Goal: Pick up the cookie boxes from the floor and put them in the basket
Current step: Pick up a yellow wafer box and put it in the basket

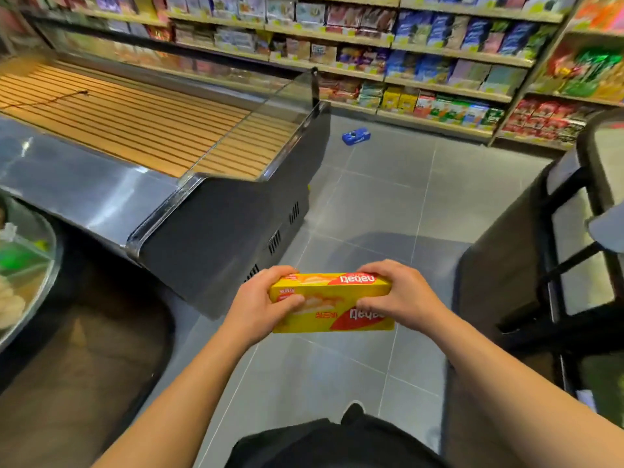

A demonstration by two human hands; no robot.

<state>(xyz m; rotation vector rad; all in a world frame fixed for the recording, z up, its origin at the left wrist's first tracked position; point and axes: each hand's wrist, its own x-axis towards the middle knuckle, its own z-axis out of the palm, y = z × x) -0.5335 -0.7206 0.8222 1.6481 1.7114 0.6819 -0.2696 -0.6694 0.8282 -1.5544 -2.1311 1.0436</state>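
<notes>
A long yellow and red cookie box (332, 302) is held level in front of me, above the grey floor tiles. My left hand (263, 298) grips its left end with fingers over the top and thumb on the near face. My right hand (401, 292) grips its right end the same way. A blue cookie box (355, 136) lies on the floor farther ahead, near the foot of the shelves. No basket shows in the view.
A chest freezer (216, 211) with a slatted wooden cover stands at my left. Stocked shelves (439, 62) line the far wall. A dark rack (557, 251) stands at my right. Grey floor tiles (381, 204) run between them toward the blue box.
</notes>
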